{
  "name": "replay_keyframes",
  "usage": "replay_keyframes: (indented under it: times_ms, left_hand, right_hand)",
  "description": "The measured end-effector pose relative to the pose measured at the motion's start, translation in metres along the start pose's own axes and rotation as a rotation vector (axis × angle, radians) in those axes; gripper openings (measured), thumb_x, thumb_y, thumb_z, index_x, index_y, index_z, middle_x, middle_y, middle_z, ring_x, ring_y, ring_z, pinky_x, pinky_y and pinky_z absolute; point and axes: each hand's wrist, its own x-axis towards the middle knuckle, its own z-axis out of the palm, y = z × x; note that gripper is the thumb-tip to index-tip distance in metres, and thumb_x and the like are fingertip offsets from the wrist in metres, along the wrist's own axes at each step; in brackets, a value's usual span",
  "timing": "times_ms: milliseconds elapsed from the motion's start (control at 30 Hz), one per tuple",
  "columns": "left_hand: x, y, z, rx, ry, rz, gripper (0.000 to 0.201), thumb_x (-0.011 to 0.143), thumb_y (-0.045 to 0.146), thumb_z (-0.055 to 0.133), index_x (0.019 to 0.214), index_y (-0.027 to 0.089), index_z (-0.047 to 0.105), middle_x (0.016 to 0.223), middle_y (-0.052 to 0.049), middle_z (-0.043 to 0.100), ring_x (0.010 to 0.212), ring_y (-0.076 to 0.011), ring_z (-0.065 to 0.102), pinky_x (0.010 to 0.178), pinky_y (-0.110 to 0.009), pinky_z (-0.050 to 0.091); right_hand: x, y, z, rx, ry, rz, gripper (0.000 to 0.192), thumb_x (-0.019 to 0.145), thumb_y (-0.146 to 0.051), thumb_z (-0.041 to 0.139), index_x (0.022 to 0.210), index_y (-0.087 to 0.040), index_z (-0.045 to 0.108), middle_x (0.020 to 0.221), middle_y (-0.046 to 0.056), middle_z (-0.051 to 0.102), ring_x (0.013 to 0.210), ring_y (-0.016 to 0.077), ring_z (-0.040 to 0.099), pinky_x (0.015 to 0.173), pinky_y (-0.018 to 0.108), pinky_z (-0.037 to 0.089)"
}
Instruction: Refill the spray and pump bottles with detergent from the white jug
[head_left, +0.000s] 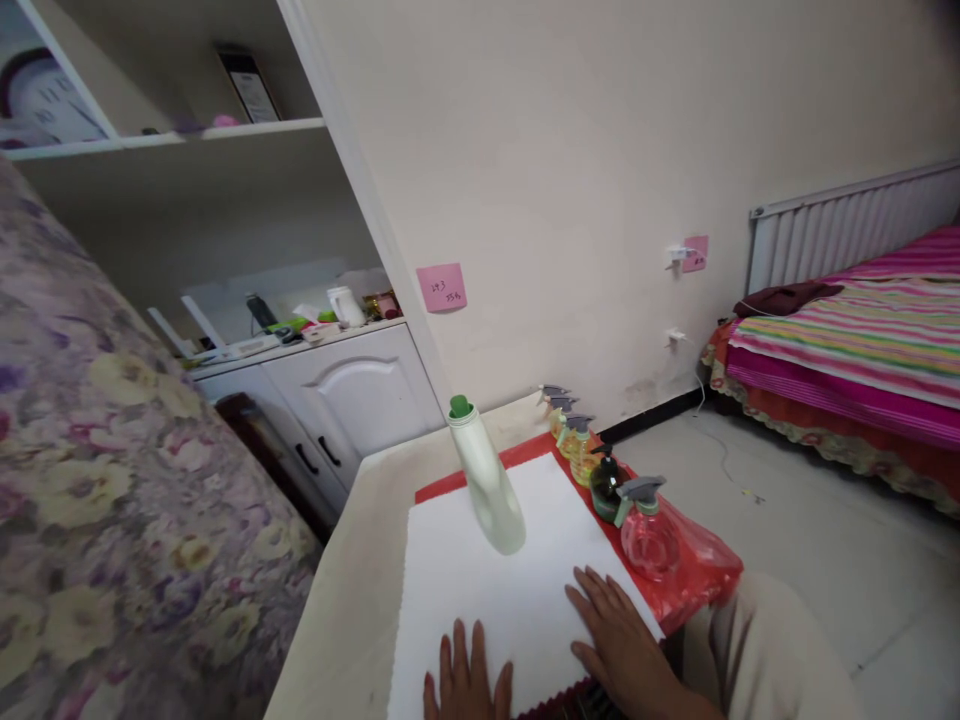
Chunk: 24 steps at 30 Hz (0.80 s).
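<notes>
My left hand lies flat near the front edge of a white sheet, its fingers spread. To the right, my right hand rests on the same sheet, fingers stretched out and holding nothing. Beyond both hands stands a pale green bottle with a darker green piece at its mouth; neither hand touches it. Along the sheet's right side is a row of bottles: a pink spray bottle closest to my right hand, then a dark pump bottle, and yellowish spray bottles farther back.
Red plastic lies beneath the sheet and bottles on a cream-covered table. A floral curtain hangs at left, beside a white cabinet with shelves. At right is a bed with striped covers; a cable trails on the floor.
</notes>
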Motion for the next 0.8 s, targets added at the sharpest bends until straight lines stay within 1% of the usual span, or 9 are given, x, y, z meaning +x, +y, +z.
replay_keyframes:
  times_ms: [100,300,400,500,633,800]
  left_hand:
    - [-0.003,0.0,0.001,-0.012,0.009,0.01,0.044,0.09,0.036,0.043,0.131,0.025,0.055,0.141,-0.011,0.051,0.129,-0.0332,0.045,0.104,-0.056,0.033]
    - [-0.007,0.005,-0.006,-0.004,0.0,-0.01,0.045,0.091,0.035,0.043,0.134,0.024,0.052,0.144,-0.009,0.048,0.133,-0.0318,0.04,0.107,-0.056,0.028]
    - [-0.008,0.006,-0.008,-0.01,0.017,-0.008,0.045,0.091,0.036,0.043,0.134,0.024,0.052,0.144,-0.009,0.047,0.134,-0.0316,0.039,0.108,-0.056,0.026]
    - [-0.009,0.007,-0.012,-0.007,0.029,0.009,0.046,0.091,0.037,0.043,0.134,0.024,0.051,0.143,-0.01,0.048,0.133,-0.0316,0.04,0.107,-0.055,0.027]
    - [-0.008,0.008,-0.019,0.009,0.018,0.016,0.046,0.091,0.036,0.042,0.134,0.023,0.052,0.143,-0.011,0.048,0.132,-0.0315,0.041,0.106,-0.055,0.029]
    - [-0.007,0.006,-0.016,0.032,0.042,0.038,0.046,0.091,0.037,0.041,0.133,0.023,0.052,0.141,-0.01,0.05,0.13,-0.0317,0.044,0.102,-0.055,0.033]
  right_hand:
    - [-0.001,0.0,0.001,-0.004,0.015,-0.003,0.056,0.092,-0.04,0.048,0.145,-0.028,0.033,0.153,0.006,0.034,0.139,0.0264,0.032,0.113,0.045,0.028]
    - [-0.004,0.001,0.005,-0.024,0.026,-0.013,0.055,0.092,-0.042,0.047,0.144,-0.028,0.035,0.151,0.007,0.038,0.138,0.0274,0.035,0.112,0.046,0.029]
    - [-0.005,0.002,0.007,-0.029,0.024,-0.017,0.055,0.093,-0.044,0.047,0.144,-0.028,0.036,0.151,0.007,0.038,0.138,0.0273,0.035,0.111,0.046,0.029]
    - [-0.005,0.002,0.006,-0.037,0.016,-0.02,0.055,0.093,-0.045,0.046,0.144,-0.027,0.035,0.151,0.007,0.038,0.138,0.0273,0.034,0.111,0.047,0.029]
    - [-0.006,0.001,0.004,-0.042,0.004,-0.023,0.055,0.093,-0.048,0.043,0.143,-0.027,0.036,0.151,0.007,0.038,0.138,0.0268,0.034,0.112,0.046,0.028]
    - [-0.004,0.002,0.006,-0.068,-0.027,-0.016,0.054,0.094,-0.049,0.041,0.143,-0.026,0.037,0.152,0.007,0.036,0.139,0.0266,0.033,0.112,0.046,0.028]
